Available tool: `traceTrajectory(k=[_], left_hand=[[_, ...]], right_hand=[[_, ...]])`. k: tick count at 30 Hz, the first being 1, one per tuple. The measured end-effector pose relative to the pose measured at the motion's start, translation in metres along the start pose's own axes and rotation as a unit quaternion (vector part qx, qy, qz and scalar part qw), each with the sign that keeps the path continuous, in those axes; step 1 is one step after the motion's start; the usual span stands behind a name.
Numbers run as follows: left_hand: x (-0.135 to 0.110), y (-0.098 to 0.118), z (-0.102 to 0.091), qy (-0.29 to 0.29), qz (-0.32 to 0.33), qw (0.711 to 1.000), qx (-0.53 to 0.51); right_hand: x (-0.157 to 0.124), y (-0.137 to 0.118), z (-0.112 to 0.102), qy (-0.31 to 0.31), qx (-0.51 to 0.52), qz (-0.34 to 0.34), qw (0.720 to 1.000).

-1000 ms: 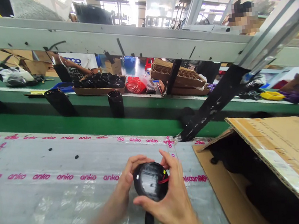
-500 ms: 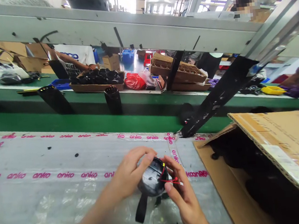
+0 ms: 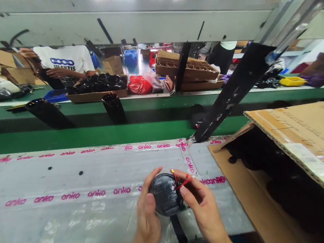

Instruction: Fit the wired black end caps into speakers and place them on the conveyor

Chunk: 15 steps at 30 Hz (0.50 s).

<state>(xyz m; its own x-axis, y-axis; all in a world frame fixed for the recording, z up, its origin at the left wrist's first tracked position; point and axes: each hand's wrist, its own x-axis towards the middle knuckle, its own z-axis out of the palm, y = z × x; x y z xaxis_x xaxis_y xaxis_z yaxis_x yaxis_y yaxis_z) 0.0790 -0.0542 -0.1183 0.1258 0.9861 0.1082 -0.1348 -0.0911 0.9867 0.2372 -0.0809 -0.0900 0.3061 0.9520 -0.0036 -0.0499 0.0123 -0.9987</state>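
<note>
Black plastic, round and domed: that's the housing, held low at centre frame between both hands. The left hand curls around its left edge; the right hand wraps its right side, nearer the red wires. Neither hand is open, and both have hold of it. It has no clear long axis, but a black strap runs toward the bottom edge, over the plastic-sheeted desk. Its underside is hidden. Lower right sits an open cardboard box of black items, their shape hard to make out.
</note>
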Motion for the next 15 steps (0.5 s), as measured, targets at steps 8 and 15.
traceTrajectory(k=[8,15], left_hand=[[0.027,0.013,-0.009,-0.067,0.010,0.995,0.076],[0.021,0.014,-0.003,0.115,0.024,0.993,0.002]], right_hand=[[-0.030,0.020,0.003,0.056,0.001,0.022,0.998],[-0.021,0.002,0.003,0.041,0.026,0.004,0.999]])
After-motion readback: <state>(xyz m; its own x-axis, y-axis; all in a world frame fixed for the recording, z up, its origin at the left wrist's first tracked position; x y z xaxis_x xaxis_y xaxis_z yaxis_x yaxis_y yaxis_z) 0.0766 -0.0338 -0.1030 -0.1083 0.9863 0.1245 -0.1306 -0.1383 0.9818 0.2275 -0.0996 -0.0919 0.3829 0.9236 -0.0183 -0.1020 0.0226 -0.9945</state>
